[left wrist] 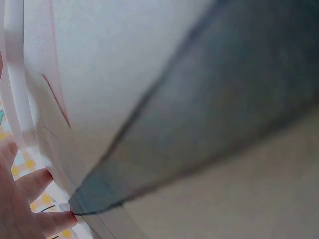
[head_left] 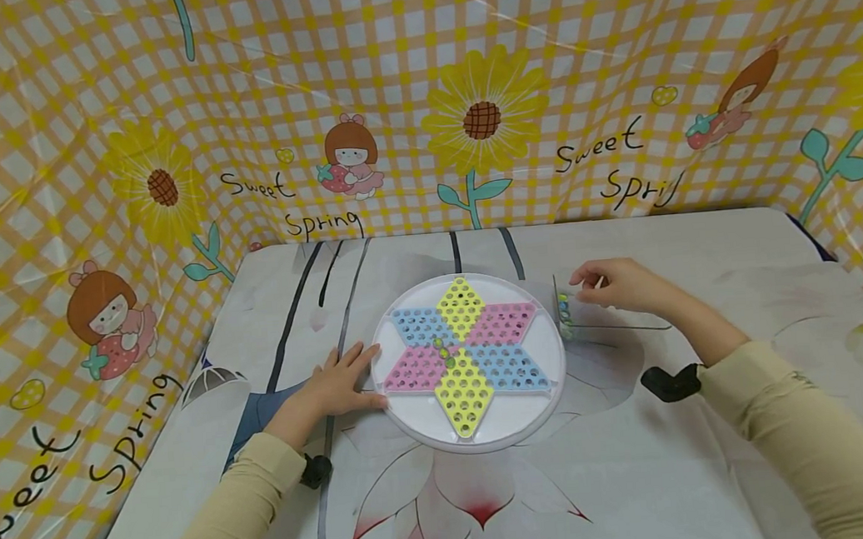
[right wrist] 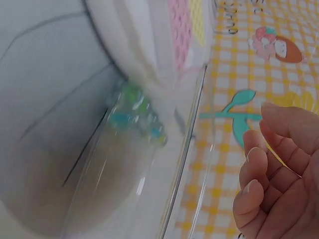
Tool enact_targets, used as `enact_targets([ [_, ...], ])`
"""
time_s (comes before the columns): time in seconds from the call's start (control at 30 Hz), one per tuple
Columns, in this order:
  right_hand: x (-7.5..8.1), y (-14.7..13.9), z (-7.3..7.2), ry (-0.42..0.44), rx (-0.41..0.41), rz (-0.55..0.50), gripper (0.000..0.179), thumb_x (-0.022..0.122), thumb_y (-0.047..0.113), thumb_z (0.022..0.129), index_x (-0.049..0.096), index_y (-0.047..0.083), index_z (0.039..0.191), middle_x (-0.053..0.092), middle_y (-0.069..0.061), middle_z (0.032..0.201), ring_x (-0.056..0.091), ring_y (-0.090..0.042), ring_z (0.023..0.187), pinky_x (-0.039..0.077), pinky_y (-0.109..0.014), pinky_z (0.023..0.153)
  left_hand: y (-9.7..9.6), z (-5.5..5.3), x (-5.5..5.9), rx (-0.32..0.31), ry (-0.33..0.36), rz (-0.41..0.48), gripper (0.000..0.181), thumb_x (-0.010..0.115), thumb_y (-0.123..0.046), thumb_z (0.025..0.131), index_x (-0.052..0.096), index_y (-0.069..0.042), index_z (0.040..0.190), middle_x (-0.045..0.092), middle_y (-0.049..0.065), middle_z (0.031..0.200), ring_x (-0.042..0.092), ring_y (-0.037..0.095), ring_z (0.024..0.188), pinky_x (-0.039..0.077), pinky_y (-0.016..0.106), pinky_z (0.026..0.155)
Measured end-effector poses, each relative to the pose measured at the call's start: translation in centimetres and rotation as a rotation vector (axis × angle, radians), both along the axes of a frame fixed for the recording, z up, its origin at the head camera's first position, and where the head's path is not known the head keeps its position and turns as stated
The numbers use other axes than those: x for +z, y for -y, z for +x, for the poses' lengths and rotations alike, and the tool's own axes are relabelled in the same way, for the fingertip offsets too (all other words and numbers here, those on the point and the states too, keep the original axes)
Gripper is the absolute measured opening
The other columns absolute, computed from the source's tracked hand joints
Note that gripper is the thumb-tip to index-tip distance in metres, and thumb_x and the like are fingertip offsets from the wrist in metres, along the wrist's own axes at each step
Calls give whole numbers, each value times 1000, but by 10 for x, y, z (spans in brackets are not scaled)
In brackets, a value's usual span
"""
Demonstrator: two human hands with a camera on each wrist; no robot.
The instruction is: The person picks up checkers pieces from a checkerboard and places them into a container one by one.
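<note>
Our left hand [head_left: 342, 382] lies spread, gripping nothing, its thumb at the edge of the game board [head_left: 412, 417] just to its right. Our right hand [head_left: 616, 286] curls loosely, nothing visible in it, with the clear box [right wrist: 149, 169] of marbles [head_left: 565, 310] to its left. We'd best steady the board lightly and pass fingers over the box's thin wall; the table [head_left: 641, 472] seems roomiest nearer us.
</note>
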State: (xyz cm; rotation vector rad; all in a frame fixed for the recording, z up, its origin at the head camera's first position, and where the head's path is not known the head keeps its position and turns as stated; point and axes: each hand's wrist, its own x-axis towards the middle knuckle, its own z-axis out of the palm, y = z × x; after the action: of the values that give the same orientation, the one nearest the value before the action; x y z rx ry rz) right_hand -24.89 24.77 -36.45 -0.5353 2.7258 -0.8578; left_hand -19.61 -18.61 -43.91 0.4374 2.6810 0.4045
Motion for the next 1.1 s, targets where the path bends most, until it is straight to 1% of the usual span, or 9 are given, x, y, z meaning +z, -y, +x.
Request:
enact_targets([
  [0.13,-1,17,-1,-40,35,-22,23,59,8,86,60,-2,106,55,-7,83,48,-18,72,43,-26,59,0,0,-1,1,2,-1,92,63,-57,76,19,-20,147,15,15,152,5,51,134,15,70,99],
  [0.27,-3,36,-2,-56,74,-59,22,61,7,85,61,-3,104,56,-5,82,49,-17,71,43,-25,60,1,-1,-2,0,1,-3,92,63,-57,76,19,-21,147,15,15,152,5,51,134,15,70,99],
  [0.4,-5,55,-2,-38,108,-91,24,64,10,84,60,-3,104,55,-5,81,48,-16,71,43,-24,59,2,-1,-2,0,0,-2,92,63,-58,76,19,-21,147,14,15,152,5,51,134,15,70,99],
  [0.53,-7,70,-1,-20,133,-105,24,64,13,85,61,-1,104,54,-4,82,47,-16,70,42,-24,58,1,-1,-2,6,6,4,92,63,-58,75,19,-21,147,14,15,152,4,51,134,14,70,99],
  [0.7,-10,86,1,-9,177,-132,23,61,11,86,60,-3,105,55,-4,83,47,-16,69,42,-25,59,1,0,-1,7,9,-1,92,63,-58,76,19,-21,148,14,14,152,4,50,134,14,69,99],
  [0.87,-16,100,3,0,210,-161,22,61,9,86,61,-4,103,55,-3,80,47,-16,69,42,-22,58,0,0,1,8,13,-3,92,63,-58,76,18,-21,148,13,14,152,4,50,134,15,69,99],
  [0.97,-21,108,4,-3,216,-158,20,61,8,85,61,-3,102,55,-2,79,47,-15,70,42,-22,59,0,0,2,9,16,3,92,63,-57,76,19,-21,148,14,14,152,5,51,134,14,69,99],
  [1.1,-25,116,5,23,217,-144,21,62,11,85,62,-1,102,54,-2,79,48,-15,71,42,-23,60,-1,1,3,6,12,11,92,64,-56,76,19,-20,147,14,15,152,5,51,134,15,70,99],
])
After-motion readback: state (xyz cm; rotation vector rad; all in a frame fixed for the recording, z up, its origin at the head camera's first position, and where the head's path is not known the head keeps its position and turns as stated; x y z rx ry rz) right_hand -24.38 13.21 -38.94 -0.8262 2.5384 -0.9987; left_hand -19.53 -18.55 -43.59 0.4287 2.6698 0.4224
